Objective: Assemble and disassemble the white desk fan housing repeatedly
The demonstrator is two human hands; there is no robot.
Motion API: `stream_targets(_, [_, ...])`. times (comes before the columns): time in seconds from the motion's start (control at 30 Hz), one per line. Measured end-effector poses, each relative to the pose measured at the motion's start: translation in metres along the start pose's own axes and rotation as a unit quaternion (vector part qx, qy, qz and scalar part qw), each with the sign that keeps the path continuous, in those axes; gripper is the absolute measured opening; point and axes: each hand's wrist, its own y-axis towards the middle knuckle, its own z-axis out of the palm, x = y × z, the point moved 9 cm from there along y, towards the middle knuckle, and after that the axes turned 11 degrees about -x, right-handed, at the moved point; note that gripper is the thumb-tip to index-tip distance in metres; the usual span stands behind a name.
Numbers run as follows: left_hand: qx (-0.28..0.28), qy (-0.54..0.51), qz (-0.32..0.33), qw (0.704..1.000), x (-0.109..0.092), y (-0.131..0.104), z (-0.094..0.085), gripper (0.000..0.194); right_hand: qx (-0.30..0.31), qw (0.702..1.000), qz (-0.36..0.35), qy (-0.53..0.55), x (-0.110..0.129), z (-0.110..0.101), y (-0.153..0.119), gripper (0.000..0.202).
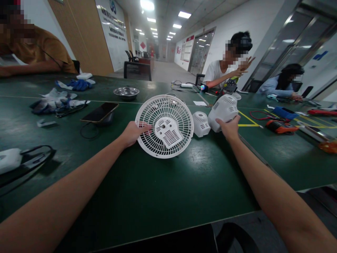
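My left hand grips the left rim of a round white fan grille, thumb over the slats. The grille stands tilted up, its solid centre plate with slots facing me. On the right, my right hand is closed on a white plastic fan housing with vent slots at its top; its lower end is near or on the table, I cannot tell which. Between the grille and that housing sits a smaller white vented cover, touched by neither hand as far as I can see.
The green table carries a metal bowl, a phone, gloves and a white device with a strap at left. An orange-black tool and cables lie right. Several people sit around the table.
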Motion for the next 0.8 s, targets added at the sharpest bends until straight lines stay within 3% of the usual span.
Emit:
stream_targets(0.1, [0.005, -0.002, -0.007, 1.0, 0.001, 0.0, 0.0, 0.012, 0.024, 0.997, 0.071, -0.027, -0.01, 0.003, -0.006, 0.092])
stream_targets(0.17, [0.005, 0.0, -0.008, 1.0, 0.0, -0.001, 0.0, 0.012, 0.03, 0.995, 0.08, -0.043, -0.009, 0.003, -0.008, 0.092])
stream_targets(0.33, [-0.003, 0.003, -0.009, 1.0, -0.005, -0.005, 0.001, 0.008, 0.0, 0.997, 0.067, -0.043, -0.001, -0.002, -0.01, 0.084])
stream_targets(0.67, [-0.001, 0.002, 0.007, 1.0, -0.004, -0.003, 0.002, 0.01, -0.003, 0.997, 0.064, -0.036, 0.008, -0.003, -0.013, 0.088])
stream_targets(0.8, [0.005, 0.003, 0.012, 1.0, -0.004, -0.003, 0.002, 0.011, 0.023, 0.996, 0.061, -0.056, 0.005, 0.001, -0.012, 0.09])
